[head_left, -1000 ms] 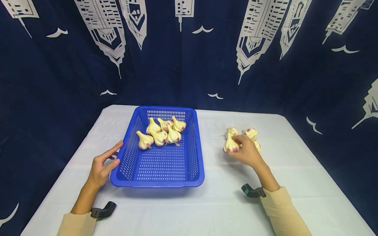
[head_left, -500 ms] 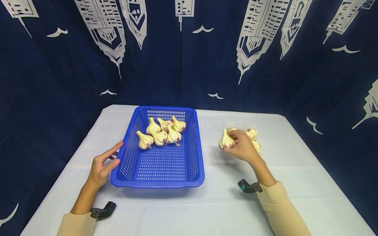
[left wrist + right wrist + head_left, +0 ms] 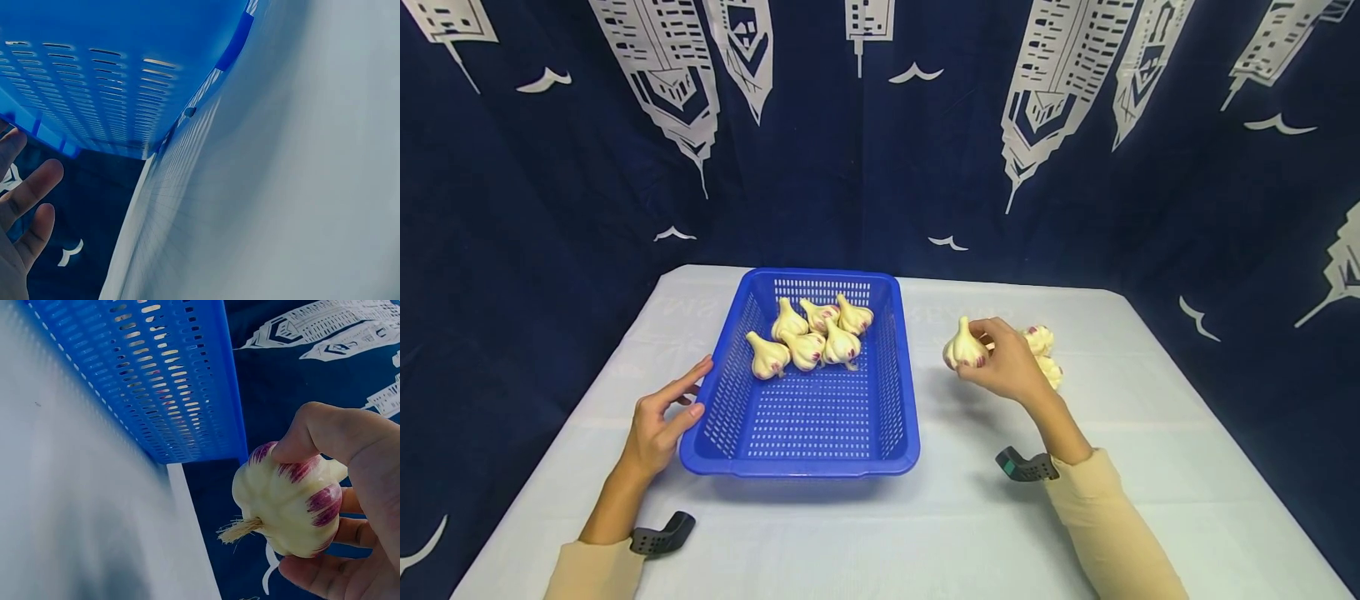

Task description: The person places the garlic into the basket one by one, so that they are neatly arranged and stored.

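a dark blue backdrop (image 3: 862, 167), printed with white towers, hangs behind a white table (image 3: 865, 550). a blue basket (image 3: 805, 468) sits there, its long axis running six to twelve o'clock. at its nine o'clock side the person's left hand (image 3: 658, 425) rests by the rim, fingers and thumb spread. off the three o'clock side, the right hand (image 3: 1011, 362) pinches a garlic bulb (image 3: 964, 347) between thumb and fingers. that bulb looks lifted off the table, at about ten o'clock from the palm, its neck pointing to twelve; it lies between right hand and basket, apart from the rim, with the left hand much farther off. six more bulbs (image 3: 841, 345) cluster in the basket's twelve o'clock half. a few loose bulbs (image 3: 1039, 340), partly hidden, sit at two to three from the right hand.
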`<state>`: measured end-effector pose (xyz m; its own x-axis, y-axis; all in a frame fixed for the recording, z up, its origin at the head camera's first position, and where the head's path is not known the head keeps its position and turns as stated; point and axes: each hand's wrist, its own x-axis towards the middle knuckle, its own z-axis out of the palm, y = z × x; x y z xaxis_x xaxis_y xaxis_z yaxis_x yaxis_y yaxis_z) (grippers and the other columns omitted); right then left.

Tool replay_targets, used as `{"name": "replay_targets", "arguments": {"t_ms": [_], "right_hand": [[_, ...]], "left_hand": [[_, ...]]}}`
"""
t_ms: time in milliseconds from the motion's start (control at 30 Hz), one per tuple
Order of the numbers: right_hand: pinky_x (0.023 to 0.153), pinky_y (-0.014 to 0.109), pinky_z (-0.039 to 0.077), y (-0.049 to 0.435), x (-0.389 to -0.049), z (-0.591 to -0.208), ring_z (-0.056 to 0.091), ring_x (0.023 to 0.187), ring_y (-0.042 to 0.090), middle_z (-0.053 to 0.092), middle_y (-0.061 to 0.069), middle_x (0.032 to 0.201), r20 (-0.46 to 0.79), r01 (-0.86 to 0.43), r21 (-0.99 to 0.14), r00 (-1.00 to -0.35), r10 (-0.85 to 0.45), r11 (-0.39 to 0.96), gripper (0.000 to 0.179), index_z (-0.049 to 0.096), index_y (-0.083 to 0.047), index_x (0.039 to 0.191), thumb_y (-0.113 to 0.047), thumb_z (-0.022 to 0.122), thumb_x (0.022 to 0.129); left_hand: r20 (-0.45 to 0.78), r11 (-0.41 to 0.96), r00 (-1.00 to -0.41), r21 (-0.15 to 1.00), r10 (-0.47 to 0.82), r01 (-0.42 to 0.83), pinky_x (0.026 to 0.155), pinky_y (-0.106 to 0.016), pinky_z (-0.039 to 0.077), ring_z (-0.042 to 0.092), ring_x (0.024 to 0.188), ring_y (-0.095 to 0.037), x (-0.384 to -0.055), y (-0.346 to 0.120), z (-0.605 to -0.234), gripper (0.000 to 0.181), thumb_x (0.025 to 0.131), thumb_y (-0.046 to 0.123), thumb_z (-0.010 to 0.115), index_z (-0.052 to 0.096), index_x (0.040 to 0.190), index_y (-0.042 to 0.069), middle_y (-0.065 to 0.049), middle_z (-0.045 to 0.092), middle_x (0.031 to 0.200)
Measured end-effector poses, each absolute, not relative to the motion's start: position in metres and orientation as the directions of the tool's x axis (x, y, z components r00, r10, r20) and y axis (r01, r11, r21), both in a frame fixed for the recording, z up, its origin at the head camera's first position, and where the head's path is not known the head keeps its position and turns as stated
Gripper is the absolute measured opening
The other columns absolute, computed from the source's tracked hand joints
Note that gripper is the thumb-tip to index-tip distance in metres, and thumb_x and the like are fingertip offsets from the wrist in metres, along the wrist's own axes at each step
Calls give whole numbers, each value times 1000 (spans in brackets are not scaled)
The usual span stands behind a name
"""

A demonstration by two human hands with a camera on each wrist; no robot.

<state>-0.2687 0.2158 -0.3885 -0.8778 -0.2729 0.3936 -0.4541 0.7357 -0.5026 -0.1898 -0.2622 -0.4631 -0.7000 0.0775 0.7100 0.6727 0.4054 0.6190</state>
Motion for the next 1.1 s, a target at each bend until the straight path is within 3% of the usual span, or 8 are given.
{"name": "replay_targets", "arguments": {"t_ms": [667, 900, 1100], "right_hand": [[73, 40, 53, 193, -272, -368, 63, 97, 31, 63, 14, 107, 422, -501, -506, -854, -305, 702, 59, 60, 3, 116, -17, 82, 65], [78, 45, 55, 183, -273, -363, 64, 98, 34, 62, 16, 106, 417, -525, -522, -845, -336, 672, 58, 58, 3, 115, -16, 86, 67], [75, 43, 54, 174, -275, -359, 65, 98, 33, 62, 15, 105, 417, -532, -530, -841, -344, 660, 56, 57, 1, 111, -19, 88, 68]], "left_hand": [[717, 407, -693, 611, 80, 679, 75, -19, 43, 60, 94, -2, -191, -263, -465, 52, 77, -6, 56, 62, 128, -6, -20, 59, 134], [719, 405, -690, 609, 80, 682, 75, -18, 43, 60, 94, -2, -191, -263, -465, 52, 77, -5, 56, 62, 128, -6, -20, 59, 133], [722, 407, -687, 606, 78, 683, 74, -18, 43, 60, 93, -2, -192, -263, -465, 51, 77, -5, 56, 62, 128, -6, -20, 59, 133]]}}
